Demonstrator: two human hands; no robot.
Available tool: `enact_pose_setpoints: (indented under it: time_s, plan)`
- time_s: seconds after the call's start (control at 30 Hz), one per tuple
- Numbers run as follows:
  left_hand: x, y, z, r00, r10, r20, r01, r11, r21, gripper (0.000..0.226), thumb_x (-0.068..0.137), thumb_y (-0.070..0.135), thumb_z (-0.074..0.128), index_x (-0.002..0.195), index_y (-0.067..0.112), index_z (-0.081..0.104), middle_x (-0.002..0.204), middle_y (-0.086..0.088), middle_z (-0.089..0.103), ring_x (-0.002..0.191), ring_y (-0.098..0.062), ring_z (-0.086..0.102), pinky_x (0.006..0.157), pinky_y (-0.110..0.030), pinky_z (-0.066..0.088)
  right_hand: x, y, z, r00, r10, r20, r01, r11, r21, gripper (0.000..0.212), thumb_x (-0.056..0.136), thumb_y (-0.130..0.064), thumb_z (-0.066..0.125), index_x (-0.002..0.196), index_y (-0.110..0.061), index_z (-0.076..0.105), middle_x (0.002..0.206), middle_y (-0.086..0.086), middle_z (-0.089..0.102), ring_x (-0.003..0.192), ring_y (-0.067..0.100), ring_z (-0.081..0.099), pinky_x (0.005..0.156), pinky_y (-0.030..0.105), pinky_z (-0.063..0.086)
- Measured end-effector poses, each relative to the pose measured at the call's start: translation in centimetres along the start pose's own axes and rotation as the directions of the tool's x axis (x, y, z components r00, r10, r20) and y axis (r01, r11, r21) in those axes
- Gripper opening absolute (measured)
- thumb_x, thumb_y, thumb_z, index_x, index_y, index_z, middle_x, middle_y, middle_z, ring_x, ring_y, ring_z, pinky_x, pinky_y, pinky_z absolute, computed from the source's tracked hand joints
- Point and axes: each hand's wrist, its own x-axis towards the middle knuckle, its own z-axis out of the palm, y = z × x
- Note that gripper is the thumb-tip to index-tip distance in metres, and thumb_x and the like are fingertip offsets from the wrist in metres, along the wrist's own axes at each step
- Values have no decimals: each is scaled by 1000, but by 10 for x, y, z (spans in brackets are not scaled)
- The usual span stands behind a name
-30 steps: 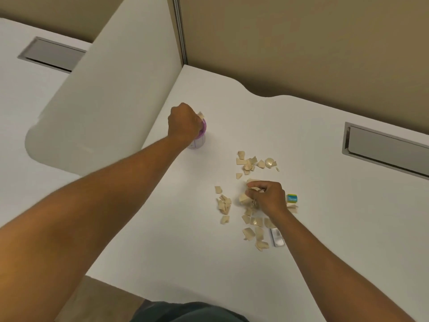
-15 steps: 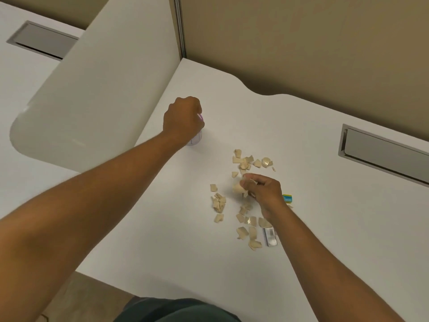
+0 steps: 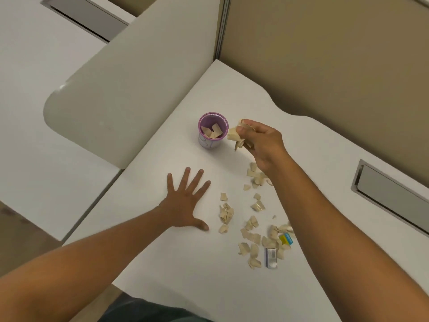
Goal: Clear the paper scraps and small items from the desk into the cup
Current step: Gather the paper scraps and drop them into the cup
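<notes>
Two hands are working this desk [image 3: 185, 263], and they are doing very different jobs. Off to the near left of the scraps, the left hand [image 3: 185, 201] is lying flat on the worktop, fingers spread wide, holding nothing. Over by the cup, the right hand [image 3: 260, 140] is pinching a bunch of paper scraps [image 3: 234, 135], the bunch hanging just beside the rim and not yet over the mouth.

Standing upright toward the far left corner of the worktop, near the divider panel [image 3: 120, 96], the purple cup [image 3: 212, 131] is already carrying a few pieces inside. Many loose scraps [image 3: 250, 228] are lying scattered toward the near right, with a small silver item [image 3: 271, 257] and a yellow-and-blue item [image 3: 286, 239] sitting among them.

Here is the risk: the cup's mouth is narrow and the bunch is loose, so a release from this spot is likely to be dropping pieces outside the rim. Nobody is steadying the cup either, so a knuckle catching the rim could be tipping it and spilling what is in it. Light paper may also be drifting on the way down.

As for the setting, the white worktop is showing a wavy back edge, a grey cable tray [image 3: 392, 196] at its right edge, and tan partition walls [image 3: 325, 54] behind.
</notes>
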Motion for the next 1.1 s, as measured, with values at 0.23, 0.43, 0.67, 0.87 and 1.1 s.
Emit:
enact_pose_setpoints:
  time_s: [0.23,0.43,0.67,0.87,1.1]
  plan:
    - [11,0,15,1000,7,-6,-6,998,69,150,60,114,31,165,29,-32,167,-9,-53,152,-49,-49,109,-86,-28,44,-2,56,945,-317,87,320,829,-458,23,80,-8,83,101,-17,83,111,-8,78,100,6,72,86,24,62]
    - [15,-2,22,1000,4,-18,-3,999,51,146,59,115,28,155,33,-45,163,-7,-58,146,-47,-57,109,-87,-29,66,20,77,877,-384,288,425,341,-838,32,84,4,64,104,-12,82,124,2,74,113,22,70,88,21,52]
    - [15,0,22,1000,-5,-14,5,998,58,145,63,113,34,147,34,-55,160,-8,-62,143,-46,-60,110,-87,-27,77,23,96,931,-189,312,312,-32,-949,18,89,-1,63,104,-4,70,114,14,70,104,33,70,79,33,53]
    - [15,1,18,1000,-16,8,15,997,72,145,65,111,37,154,33,-47,160,-8,-61,146,-48,-55,110,-86,-27,79,7,104,938,72,340,345,-90,-934,35,96,-8,62,131,-4,63,135,12,62,126,30,60,106,34,49]
    - [14,1,13,999,-24,25,22,997,74,146,65,112,37,159,32,-42,162,-8,-59,146,-48,-55,107,-84,-30,46,-50,89,938,-48,342,345,78,-935,28,90,2,68,105,-17,82,121,11,70,104,31,69,86,33,58]
